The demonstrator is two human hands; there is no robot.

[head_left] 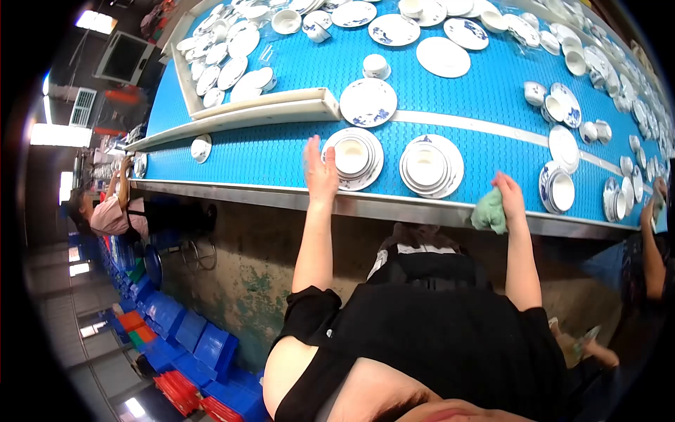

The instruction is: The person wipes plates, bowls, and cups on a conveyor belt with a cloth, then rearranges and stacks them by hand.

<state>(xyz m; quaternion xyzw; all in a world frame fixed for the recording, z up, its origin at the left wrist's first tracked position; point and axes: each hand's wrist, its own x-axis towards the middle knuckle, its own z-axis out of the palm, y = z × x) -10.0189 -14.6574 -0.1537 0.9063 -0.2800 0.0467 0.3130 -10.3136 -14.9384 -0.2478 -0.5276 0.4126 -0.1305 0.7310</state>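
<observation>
My left hand point(321, 171) has its fingers apart and lies against the left edge of a stack of plates and bowls point(353, 158) near the front edge of the blue belt point(267, 151). Bunched in my right hand point(511, 198) is a green cloth point(489, 212), held over the metal front edge. Between my hands stands a second stack of plates and bowls point(427, 167). Behind the left stack, a blue-patterned plate point(368, 103) overlaps the white divider strip.
A white rail point(260, 109) runs along the belt's left part. Many plates and bowls cover the far side. More stacks point(557, 188) stand at right. One person point(112, 211) works at far left, another point(654, 253) at far right. Blue crates point(214, 348) line the floor.
</observation>
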